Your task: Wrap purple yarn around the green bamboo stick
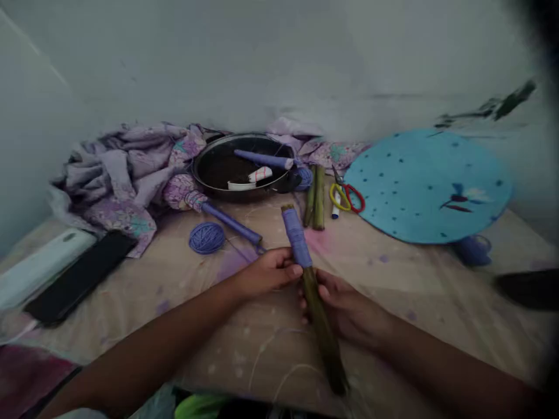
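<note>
Purple yarn wrap [297,238] on a green-brown stalk [321,326], both hands on it

Stalk sits centre-near, tilted: far end leans left, near end points right toward you. Your left hand [275,273] has thumb and fingers closed on the stalk at the wrap's near edge; can't tell if a strand is pinched too. Your right hand [340,297] grips just below, fingers curled underneath, thumb along the side.

To wind well: turn the stalk with your right, guide yarn with your left, lay each turn tight against the last, tension even. Watch for slipping where the stalk tapers.

Materials: wrap is fine, ridged, matte; bare stalk looks fibrous, rough-ended. Left-far: round purple yarn ball [207,238], loose strand trailing right; slim purple-wrapped rod [231,223] beside it. Far: dark round pan [197,174], shiny rim; two spare stalks [320,201]; scissors [356,199] with yellow and red loops. Far right: smooth blue dotted oval panel [430,180]. Far left: crumpled floral cloth [117,169].
</note>
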Available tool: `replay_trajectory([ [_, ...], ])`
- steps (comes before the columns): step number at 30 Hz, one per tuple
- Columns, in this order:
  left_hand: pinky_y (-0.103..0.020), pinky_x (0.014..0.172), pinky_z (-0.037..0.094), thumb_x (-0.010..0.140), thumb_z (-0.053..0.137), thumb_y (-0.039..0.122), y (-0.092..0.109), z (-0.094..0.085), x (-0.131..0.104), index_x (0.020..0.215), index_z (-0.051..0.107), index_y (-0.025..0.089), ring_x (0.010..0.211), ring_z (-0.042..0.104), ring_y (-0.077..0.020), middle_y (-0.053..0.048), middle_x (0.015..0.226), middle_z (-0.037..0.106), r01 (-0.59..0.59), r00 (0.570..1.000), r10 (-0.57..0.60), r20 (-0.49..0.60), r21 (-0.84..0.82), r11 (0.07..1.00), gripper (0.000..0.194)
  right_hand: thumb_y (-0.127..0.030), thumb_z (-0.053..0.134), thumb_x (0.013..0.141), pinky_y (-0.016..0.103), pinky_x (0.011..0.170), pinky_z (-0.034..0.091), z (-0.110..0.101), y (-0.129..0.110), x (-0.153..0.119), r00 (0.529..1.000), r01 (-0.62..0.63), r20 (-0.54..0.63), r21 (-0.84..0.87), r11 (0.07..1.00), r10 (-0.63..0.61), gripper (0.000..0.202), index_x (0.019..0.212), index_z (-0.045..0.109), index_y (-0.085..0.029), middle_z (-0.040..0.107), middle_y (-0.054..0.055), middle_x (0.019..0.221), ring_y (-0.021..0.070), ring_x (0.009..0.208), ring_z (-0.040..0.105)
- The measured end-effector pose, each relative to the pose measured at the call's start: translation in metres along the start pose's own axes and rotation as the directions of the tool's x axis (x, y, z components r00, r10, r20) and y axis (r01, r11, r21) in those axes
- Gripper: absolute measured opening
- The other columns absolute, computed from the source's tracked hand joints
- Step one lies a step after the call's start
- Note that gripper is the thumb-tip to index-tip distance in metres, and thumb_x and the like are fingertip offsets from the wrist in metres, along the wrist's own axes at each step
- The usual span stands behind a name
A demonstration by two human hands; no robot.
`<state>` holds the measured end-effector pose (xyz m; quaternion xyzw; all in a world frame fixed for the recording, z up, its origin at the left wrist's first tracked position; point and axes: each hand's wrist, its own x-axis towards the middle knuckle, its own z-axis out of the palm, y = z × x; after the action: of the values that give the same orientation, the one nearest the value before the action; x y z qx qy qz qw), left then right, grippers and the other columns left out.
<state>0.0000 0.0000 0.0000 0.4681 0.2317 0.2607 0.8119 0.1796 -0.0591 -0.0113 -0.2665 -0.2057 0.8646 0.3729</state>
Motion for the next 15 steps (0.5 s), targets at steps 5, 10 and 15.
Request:
replay_trajectory([
  [5,-0.020,0.056,0.042,0.070,0.074,0.045,-0.0009,0.0002,0.0005,0.087,0.054,0.010,0.057,0.057,-0.0083,-0.001,0.067,0.061,0.006,1.000,-0.006,-0.009,-0.001,1.000,0.044,-0.026,0.070,0.081,0.034,0.074,0.056,-0.0002,-0.0022,-0.0017,0.999,-0.012,0.035,0.035,0.999,0.011,0.025,0.103,0.063,-0.016,0.066,0.005,0.093,0.0143,0.079,0.065],
  [10,-0.020,0.052,0.038,0.069,0.074,0.048,-0.0010,0.0003,-0.0001,0.091,0.054,0.011,0.054,0.054,-0.0081,-0.001,0.066,0.059,0.032,0.998,-0.029,-0.064,0.042,0.999,0.047,-0.027,0.067,0.084,0.035,0.073,0.056,0.0012,-0.0015,-0.0011,0.999,0.001,0.038,0.031,1.000,-0.002,0.024,0.104,0.062,-0.016,0.066,0.008,0.097,0.0160,0.083,0.066],
  [15,-0.017,0.047,0.027,0.069,0.072,0.050,0.0026,0.0017,-0.0015,0.089,0.054,0.010,0.050,0.047,-0.0043,0.000,0.067,0.058,0.020,0.993,-0.007,-0.114,0.120,0.993,0.049,-0.026,0.075,0.076,0.033,0.069,0.056,0.0027,-0.0001,-0.0034,1.000,0.023,-0.002,0.009,1.000,-0.023,0.030,0.100,0.060,-0.017,0.062,0.003,0.087,0.0138,0.075,0.063],
])
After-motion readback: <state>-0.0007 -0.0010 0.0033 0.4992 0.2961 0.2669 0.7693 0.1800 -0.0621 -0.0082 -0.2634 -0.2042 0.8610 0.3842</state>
